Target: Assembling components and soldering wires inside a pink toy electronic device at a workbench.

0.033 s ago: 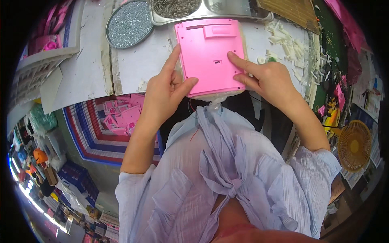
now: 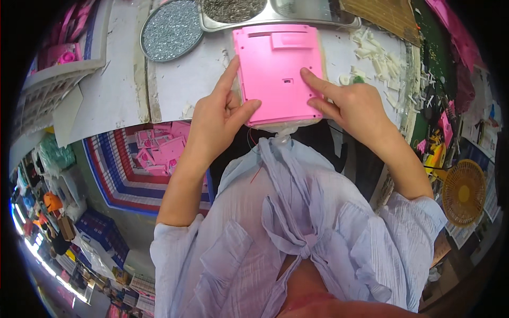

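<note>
A flat pink plastic casing [image 2: 275, 90] lies at the table's near edge, its raised block at the far end and a small slot near its middle. It rests on a pad wrapped in clear plastic [image 2: 286, 126], whose knotted end hangs toward me. My left hand [image 2: 218, 114] grips the casing's left side, index finger along the edge and thumb on the near left corner. On the right side, my right hand [image 2: 352, 106] presses index finger and thumb onto the face near the edge; its other fingers are curled. The casing's underside is hidden.
Beyond the casing stand a round tray of small silvery parts [image 2: 170, 31] and a metal tray [image 2: 233, 24] with dark screws. White plastic pieces [image 2: 379, 58] lie scattered at the right. A striped basket [image 2: 114, 180] below left holds pink parts. A yellow fan [image 2: 464, 192] is far right.
The casing and trays sit slightly farther right in the picture. Both hands keep the same hold on the casing.
</note>
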Demonstrator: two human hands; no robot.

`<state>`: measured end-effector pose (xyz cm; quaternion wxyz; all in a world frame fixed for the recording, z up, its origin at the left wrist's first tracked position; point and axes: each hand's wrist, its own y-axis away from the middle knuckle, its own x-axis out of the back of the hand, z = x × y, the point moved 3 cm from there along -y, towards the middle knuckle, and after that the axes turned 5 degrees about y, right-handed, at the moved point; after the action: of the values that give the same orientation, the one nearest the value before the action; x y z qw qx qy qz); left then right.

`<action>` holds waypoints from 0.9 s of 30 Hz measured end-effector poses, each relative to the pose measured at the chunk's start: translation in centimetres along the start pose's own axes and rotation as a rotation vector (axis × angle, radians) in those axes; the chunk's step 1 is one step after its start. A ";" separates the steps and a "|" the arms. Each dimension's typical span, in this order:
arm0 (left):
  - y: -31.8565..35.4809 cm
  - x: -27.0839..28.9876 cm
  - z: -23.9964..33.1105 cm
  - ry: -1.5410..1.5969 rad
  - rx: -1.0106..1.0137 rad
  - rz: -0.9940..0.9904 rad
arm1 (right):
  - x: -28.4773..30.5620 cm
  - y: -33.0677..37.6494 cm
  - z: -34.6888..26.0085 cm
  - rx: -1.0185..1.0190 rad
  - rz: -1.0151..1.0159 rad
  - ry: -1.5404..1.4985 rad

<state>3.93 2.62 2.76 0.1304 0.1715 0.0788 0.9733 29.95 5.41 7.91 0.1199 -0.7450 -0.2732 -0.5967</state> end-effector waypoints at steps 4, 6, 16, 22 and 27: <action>-0.3 -0.1 0.1 0.014 0.068 -0.036 | -0.1 -0.4 -0.1 0.057 0.005 0.002; -0.2 0.1 -0.3 0.108 0.056 -0.103 | 0.5 -0.7 0.0 0.064 -0.018 0.025; 0.9 0.7 -0.5 0.191 0.049 -0.275 | 2.4 -1.9 -1.8 0.057 -0.189 0.178; -4.4 10.9 -0.2 -0.179 -0.049 0.240 | 5.7 -7.9 -2.1 0.365 -0.412 0.280; -8.4 13.9 -1.8 -0.711 -0.355 0.497 | 3.8 -20.2 -6.9 0.593 0.357 0.173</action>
<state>-7.44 14.29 3.76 -0.0602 0.4831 -0.1821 0.8543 13.71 19.51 10.38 0.4562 -0.6606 -0.2887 -0.5217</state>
